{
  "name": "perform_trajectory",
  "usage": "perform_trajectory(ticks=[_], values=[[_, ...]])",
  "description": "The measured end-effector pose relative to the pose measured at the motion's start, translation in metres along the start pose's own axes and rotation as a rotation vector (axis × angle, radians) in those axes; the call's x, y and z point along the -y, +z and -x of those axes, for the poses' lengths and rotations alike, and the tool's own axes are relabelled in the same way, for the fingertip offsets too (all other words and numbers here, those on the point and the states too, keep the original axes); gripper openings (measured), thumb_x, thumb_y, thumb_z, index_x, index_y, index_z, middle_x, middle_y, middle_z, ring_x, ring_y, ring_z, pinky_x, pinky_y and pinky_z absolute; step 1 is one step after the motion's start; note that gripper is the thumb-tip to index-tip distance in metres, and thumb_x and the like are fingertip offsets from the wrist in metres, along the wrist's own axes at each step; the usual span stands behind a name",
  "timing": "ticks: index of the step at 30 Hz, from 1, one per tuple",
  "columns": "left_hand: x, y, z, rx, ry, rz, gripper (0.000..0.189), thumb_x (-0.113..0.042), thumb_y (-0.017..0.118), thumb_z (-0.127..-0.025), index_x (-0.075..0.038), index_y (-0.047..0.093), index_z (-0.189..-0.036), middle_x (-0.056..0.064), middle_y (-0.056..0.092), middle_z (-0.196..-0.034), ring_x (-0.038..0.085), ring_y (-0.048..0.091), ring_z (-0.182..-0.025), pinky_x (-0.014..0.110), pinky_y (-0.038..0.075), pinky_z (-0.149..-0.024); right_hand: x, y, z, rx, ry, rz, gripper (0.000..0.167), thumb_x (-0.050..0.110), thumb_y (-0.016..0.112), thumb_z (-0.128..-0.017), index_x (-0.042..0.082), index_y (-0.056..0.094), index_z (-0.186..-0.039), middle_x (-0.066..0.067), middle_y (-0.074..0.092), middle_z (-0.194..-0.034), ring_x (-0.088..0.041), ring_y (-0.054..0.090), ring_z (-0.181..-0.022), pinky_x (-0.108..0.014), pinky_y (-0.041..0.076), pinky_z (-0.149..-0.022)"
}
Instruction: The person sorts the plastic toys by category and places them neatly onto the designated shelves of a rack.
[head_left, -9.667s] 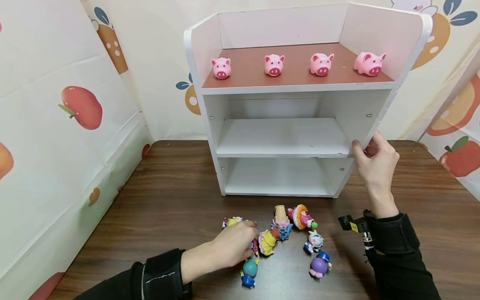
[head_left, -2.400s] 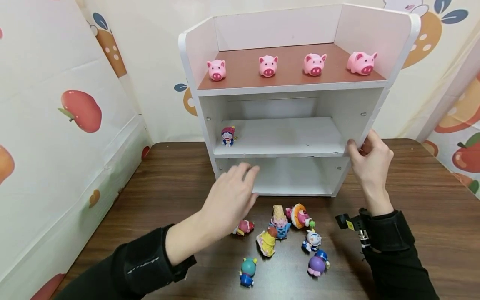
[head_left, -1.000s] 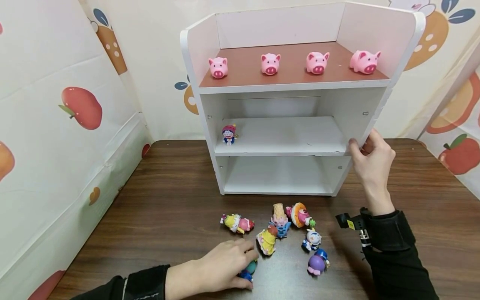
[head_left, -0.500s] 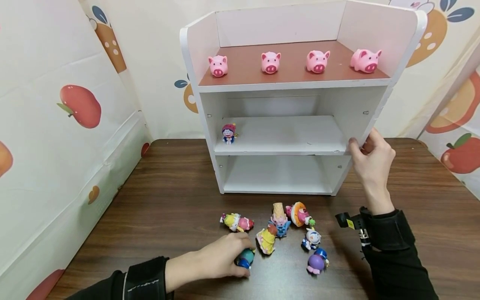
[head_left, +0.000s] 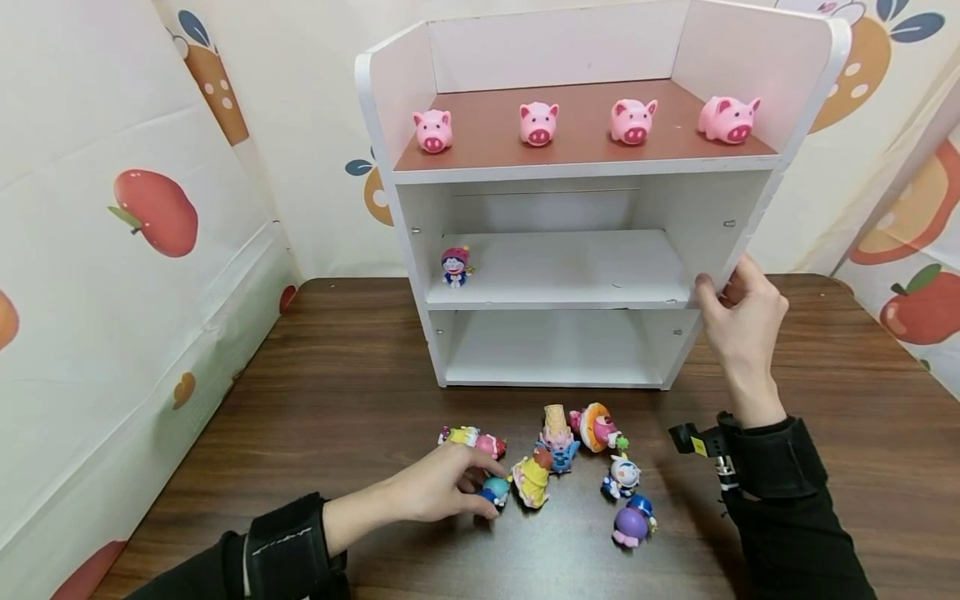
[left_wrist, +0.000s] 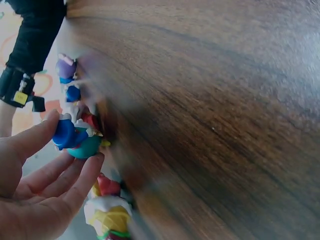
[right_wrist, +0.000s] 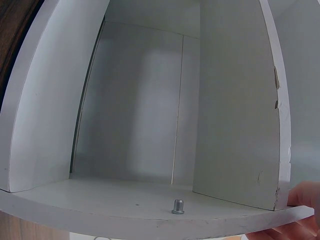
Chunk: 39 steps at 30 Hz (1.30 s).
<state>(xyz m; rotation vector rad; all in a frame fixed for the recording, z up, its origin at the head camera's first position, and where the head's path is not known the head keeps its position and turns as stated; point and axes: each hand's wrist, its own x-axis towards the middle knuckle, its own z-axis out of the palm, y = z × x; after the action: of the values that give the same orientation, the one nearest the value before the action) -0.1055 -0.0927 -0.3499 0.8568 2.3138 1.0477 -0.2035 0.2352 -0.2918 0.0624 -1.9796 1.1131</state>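
My left hand (head_left: 431, 486) pinches a small teal-and-blue figurine (head_left: 495, 490) between thumb and fingers, low over the table. In the left wrist view, the figurine's blue end (left_wrist: 64, 134) is by the thumb and its teal end lies by the fingertips. My right hand (head_left: 746, 329) grips the right side panel of the white shelf unit (head_left: 562, 304) at middle-board height; only part of that hand shows in the right wrist view. A figurine in a pink hat (head_left: 454, 267) stands at the left of the middle shelf. Beside the left hand lies a yellow-dressed figurine (head_left: 531, 482).
Several pink toy pigs (head_left: 538, 125) stand spaced along the brown top shelf. On the wooden table (head_left: 337, 400) lie more figurines: a yellow-and-pink one (head_left: 491, 446), an orange-ringed one (head_left: 597, 427), a white-and-blue one (head_left: 622, 477) and a purple one (head_left: 630, 525).
The pink-hatted figurine came to stand on the middle shelf. My left hand then came down to the teal-and-blue figurine, took hold of it and moved it slightly farther from me. My right hand stays on the panel.
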Motion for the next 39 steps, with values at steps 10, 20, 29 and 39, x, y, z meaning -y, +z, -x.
perform_trajectory(ticks=[10, 20, 29, 39], values=[[0.017, -0.008, 0.006, 0.022, -0.022, 0.203, 0.032, 0.004, 0.069, -0.071, -0.003, 0.065, -0.102, 0.001, 0.062, -0.094, 0.01, 0.058, -0.077, 0.02, 0.049, -0.06, 0.0, 0.0, 0.001, -0.001, 0.001, -0.003, 0.029, 0.0, 0.053, -0.08, -0.002, 0.061, -0.107, -0.019, 0.064, -0.095, 0.017, 0.05, -0.071, -0.003, 0.041, -0.058], [0.02, -0.012, 0.011, 0.084, 0.129, -0.124, 0.036, 0.006, 0.065, -0.074, -0.007, 0.063, -0.107, -0.003, 0.06, -0.109, 0.005, 0.051, -0.098, 0.02, 0.045, -0.08, 0.001, -0.001, 0.001, 0.002, 0.001, 0.0, 0.029, 0.001, 0.053, -0.08, -0.001, 0.061, -0.108, -0.018, 0.064, -0.096, 0.017, 0.051, -0.071, -0.003, 0.041, -0.058], [0.006, -0.003, 0.014, 0.019, 0.231, -0.583, 0.035, -0.018, 0.071, -0.075, -0.009, 0.062, -0.107, -0.003, 0.058, -0.108, 0.007, 0.051, -0.103, 0.023, 0.043, -0.085, 0.001, -0.001, 0.001, 0.004, 0.001, 0.003, 0.03, 0.001, 0.053, -0.08, -0.001, 0.061, -0.108, -0.018, 0.064, -0.096, 0.017, 0.051, -0.071, -0.003, 0.041, -0.058], [-0.013, 0.011, 0.008, -0.16, 0.15, -0.849, 0.035, -0.036, 0.071, -0.073, -0.01, 0.065, -0.096, -0.003, 0.058, -0.089, 0.01, 0.055, -0.085, 0.026, 0.048, -0.07, 0.002, -0.001, 0.001, 0.005, 0.001, -0.003, 0.029, 0.0, 0.053, -0.08, -0.002, 0.061, -0.107, -0.018, 0.064, -0.096, 0.017, 0.051, -0.071, -0.003, 0.041, -0.058]])
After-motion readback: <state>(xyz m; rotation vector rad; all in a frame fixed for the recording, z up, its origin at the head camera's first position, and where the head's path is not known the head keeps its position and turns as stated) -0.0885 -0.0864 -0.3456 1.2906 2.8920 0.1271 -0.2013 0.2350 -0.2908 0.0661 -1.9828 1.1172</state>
